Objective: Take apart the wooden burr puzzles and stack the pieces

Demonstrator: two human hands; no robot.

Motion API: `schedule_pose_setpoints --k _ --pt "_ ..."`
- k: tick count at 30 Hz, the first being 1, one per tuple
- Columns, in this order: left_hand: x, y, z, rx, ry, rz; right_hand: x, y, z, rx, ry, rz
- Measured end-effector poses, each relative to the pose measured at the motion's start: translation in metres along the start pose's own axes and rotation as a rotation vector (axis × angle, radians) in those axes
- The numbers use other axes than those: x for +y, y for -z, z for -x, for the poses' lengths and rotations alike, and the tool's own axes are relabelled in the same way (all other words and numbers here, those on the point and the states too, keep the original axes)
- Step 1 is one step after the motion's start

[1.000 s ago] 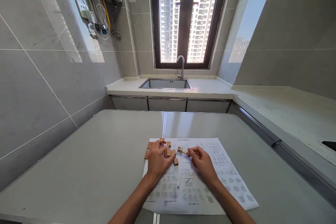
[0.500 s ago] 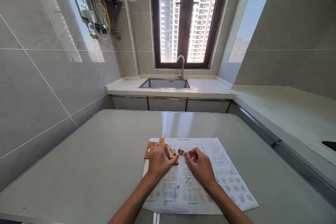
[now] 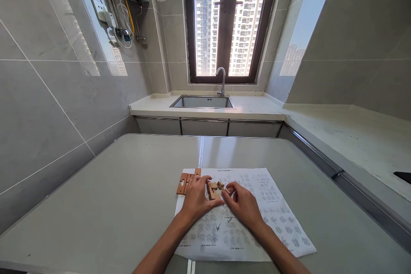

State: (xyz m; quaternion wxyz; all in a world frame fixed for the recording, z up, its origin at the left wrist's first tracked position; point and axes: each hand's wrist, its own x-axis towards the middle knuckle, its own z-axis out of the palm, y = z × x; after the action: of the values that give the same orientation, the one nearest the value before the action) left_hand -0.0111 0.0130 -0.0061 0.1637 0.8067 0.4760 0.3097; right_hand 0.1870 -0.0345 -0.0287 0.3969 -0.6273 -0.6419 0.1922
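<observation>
My left hand (image 3: 196, 197) rests on the sheet with thumb and fingers spread around a group of light wooden puzzle blocks (image 3: 212, 191); whether it touches them I cannot tell. To its left, partly under its fingers, lie several reddish-brown notched wooden pieces (image 3: 182, 183). My right hand (image 3: 242, 203) is closed in a pinch on a small light wooden piece (image 3: 227, 190), largely hidden by the fingertips. Just beyond those fingertips, a small darker notched wooden block (image 3: 220, 185) sits beside the light group.
A printed paper sheet (image 3: 289, 239) with rows of small diagrams lies beneath the hands on a grey table (image 3: 96, 205). Past the table's far edge is a counter with a sink (image 3: 202, 102) and a tap (image 3: 222, 81). Another counter (image 3: 349, 137) runs along the right.
My left hand's thumb and fingers have spread wider, and the light blocks between them now look closer together. My right hand has shifted slightly left, towards them.
</observation>
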Motion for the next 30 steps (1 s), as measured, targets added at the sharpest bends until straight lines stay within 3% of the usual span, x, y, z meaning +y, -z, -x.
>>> schedule_pose_setpoints --k 9,22,30 --pt "0.005 0.003 0.001 -0.019 -0.051 -0.050 0.000 0.000 0.002 -0.027 0.072 0.027" --pt "0.007 0.003 0.003 -0.065 -0.193 -0.049 -0.016 0.007 0.006 -0.193 0.204 -0.085" --pt "0.000 0.000 -0.001 0.062 -0.164 -0.123 -0.012 0.006 0.006 -0.177 0.189 -0.110"
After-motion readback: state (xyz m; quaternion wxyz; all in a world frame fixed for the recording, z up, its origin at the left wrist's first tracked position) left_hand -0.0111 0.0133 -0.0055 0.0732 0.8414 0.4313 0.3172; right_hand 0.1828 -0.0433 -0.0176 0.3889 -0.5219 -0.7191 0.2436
